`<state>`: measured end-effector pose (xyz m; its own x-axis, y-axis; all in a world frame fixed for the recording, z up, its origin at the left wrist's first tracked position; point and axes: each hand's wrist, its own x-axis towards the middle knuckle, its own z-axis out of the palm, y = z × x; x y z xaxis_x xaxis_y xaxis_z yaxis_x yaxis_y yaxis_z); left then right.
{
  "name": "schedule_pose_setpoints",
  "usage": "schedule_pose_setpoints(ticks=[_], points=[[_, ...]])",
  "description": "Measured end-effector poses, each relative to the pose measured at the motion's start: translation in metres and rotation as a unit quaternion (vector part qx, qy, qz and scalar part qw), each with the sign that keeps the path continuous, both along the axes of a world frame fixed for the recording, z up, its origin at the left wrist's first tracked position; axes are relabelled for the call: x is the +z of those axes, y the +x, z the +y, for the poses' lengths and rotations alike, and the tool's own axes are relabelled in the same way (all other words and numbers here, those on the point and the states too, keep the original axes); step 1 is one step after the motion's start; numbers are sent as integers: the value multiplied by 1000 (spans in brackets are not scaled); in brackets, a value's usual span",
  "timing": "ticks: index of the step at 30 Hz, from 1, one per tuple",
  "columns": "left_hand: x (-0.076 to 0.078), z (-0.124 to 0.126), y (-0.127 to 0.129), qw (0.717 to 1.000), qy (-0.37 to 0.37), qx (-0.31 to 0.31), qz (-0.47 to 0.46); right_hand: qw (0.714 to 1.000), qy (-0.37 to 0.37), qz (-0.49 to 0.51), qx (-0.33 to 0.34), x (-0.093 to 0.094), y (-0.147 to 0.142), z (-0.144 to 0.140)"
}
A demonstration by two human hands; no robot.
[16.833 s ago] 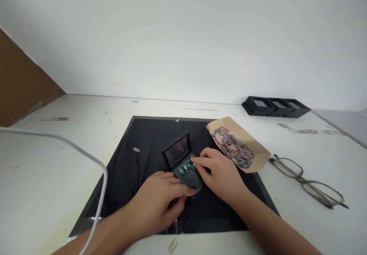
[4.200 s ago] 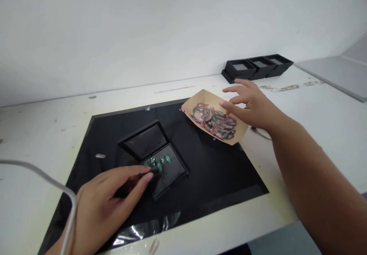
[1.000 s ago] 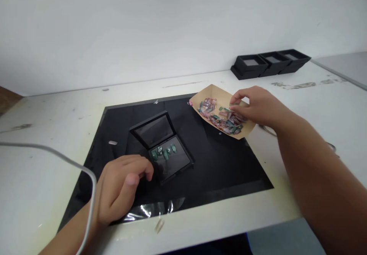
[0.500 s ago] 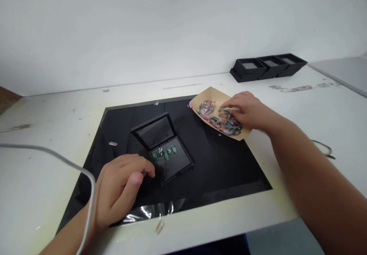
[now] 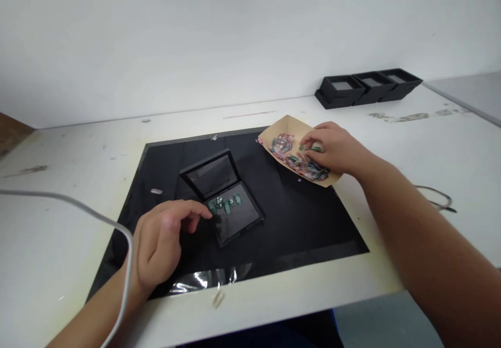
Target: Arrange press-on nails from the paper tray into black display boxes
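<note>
Since half a second ago our right hand (image 5: 334, 147) has curled tighter over the tan paper tray (image 5: 282, 128) of small green and pink nail-shaped pieces (image 5: 287, 152), fingertips now pinched down on a green piece. We cannot tell whether it is actually gripped or only touched. Our left hand (image 5: 162, 238) has loosened, its forefinger stretched to the near left edge of the small black hinged case (image 5: 235, 217) on the black mat (image 5: 297, 223), holding nothing. So we judge a further piece is being picked to join the row of green pieces (image 5: 225, 204) already lying in the case.

The right palm hides much of the tray. The wire spectacles (image 5: 436, 199) are mostly behind our forearm. The stacked black boxes (image 5: 368, 84) are too distant to read.
</note>
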<state>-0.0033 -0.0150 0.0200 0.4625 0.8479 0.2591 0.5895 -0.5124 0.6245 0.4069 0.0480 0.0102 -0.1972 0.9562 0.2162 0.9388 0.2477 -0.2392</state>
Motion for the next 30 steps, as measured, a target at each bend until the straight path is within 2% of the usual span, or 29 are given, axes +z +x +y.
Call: schedule_pose_setpoints(ticks=[6,11,15,18,20,22,24,26,30], points=[[9,-5,11,999,-28,23,11,999,-4,-36,9,-3,0,2],[9,-6,12,998,-50,25,-1,999,17,-30,26,-2,-2,1],[9,-6,11,998,-52,23,0,997,44,53,17,5,-7,-1],[9,-7,11,999,-45,29,1,989,83,123,4,17,-17,-9],[8,-7,10,999,-36,30,-3,979,119,163,26,28,-27,-18],[8,-6,10,999,-25,22,-10,964,132,218,71,39,-42,-27],[7,-5,10,1000,-17,1,-8,941,100,305,110,45,-59,-36],[7,-4,10,999,-15,-26,9,899,67,391,185,46,-77,-45],[7,-3,11,996,-23,-69,44,834,-73,477,269,39,-111,-59]])
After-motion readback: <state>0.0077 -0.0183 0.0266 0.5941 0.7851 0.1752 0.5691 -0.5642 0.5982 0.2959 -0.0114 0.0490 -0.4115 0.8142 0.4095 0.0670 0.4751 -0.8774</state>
